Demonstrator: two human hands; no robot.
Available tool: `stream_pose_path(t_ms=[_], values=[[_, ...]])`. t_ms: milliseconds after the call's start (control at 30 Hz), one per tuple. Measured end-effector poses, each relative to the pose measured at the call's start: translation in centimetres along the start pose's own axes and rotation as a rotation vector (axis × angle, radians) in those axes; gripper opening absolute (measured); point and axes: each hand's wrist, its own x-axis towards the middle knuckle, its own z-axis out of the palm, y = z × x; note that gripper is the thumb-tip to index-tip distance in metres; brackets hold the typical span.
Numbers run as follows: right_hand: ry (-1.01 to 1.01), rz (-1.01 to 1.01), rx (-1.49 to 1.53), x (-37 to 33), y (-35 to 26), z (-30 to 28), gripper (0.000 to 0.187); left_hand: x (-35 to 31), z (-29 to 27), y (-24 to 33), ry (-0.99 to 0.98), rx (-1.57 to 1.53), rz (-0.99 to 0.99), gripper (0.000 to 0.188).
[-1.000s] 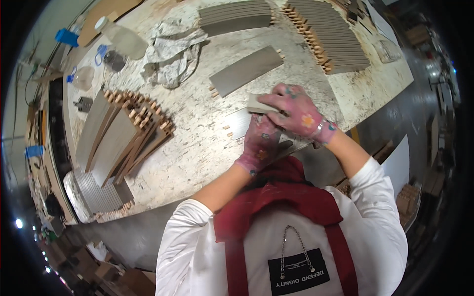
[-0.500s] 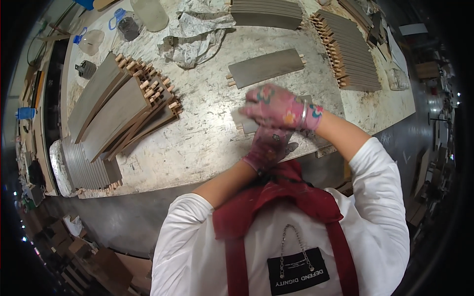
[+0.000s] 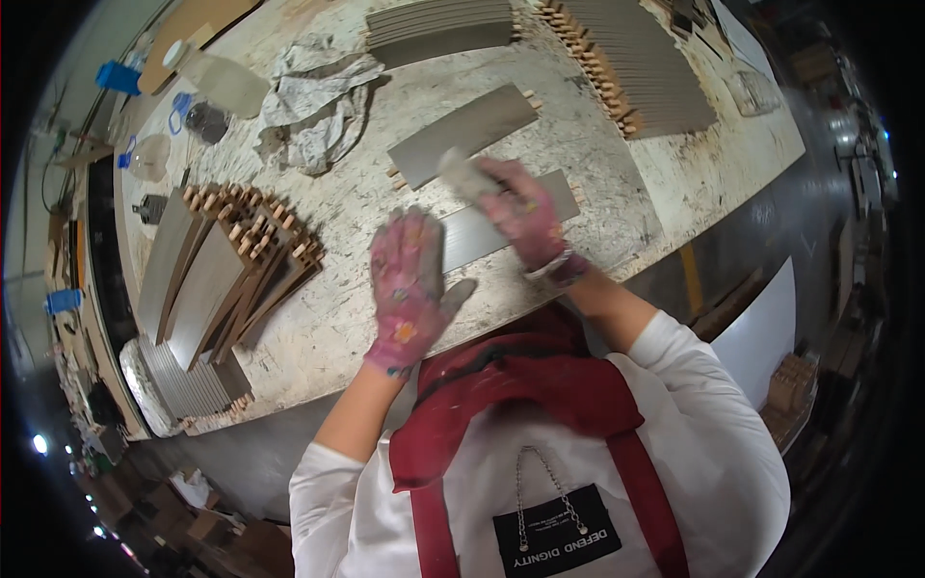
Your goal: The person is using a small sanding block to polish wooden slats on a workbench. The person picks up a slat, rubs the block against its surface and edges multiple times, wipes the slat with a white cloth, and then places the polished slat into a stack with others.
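Observation:
Two grey slats with wooden dowels at their ends lie in front of me: the far slat [image 3: 467, 135] and the near slat [image 3: 472, 236]. At the near slat's left end, my left hand [image 3: 409, 284] is stretched out flat, thumb apart, in a pink flowered glove with a grey palm side. Above the near slat's middle, my right hand [image 3: 525, 217], gloved alike, has its fingers curled on a pale grey block-like piece [image 3: 465, 175]. Motion smears that piece, so its exact kind cannot be made out. Part of the near slat is hidden by both hands.
On the left lies a fanned pile of dowelled slats [image 3: 207, 279]. More stand in a back stack [image 3: 443, 34] and a right-hand row [image 3: 641, 67]. A crumpled cloth [image 3: 318, 101], a cloudy jug [image 3: 226, 82] and blue-handled bottles [image 3: 204, 120] sit at the back left.
My crossed hands have come apart: the left has moved left and flattened, the right now shows a pale piece at its fingers. The view has shifted, and more of the near slat shows.

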Motion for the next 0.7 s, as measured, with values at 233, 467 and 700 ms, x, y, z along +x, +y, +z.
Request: stream_pose_path(t_ms=[233, 467, 700], values=[[0.460, 0.131, 0.202, 2.3, 2.1, -7.8, 0.048, 0.7, 1.0, -1.8, -0.066, -0.114, 0.112, 0.065], [0.386, 0.173, 0.357, -1.1, 0.5, -11.9, 0.049, 3.3, -3.3, -3.9, -0.469, -0.416, -0.367, 0.035], [0.166, 0.173, 0.013, 0.4, 0.6, -10.8, 0.047, 4.2, 3.1, 3.8, -0.103, -0.049, 0.037, 0.077]])
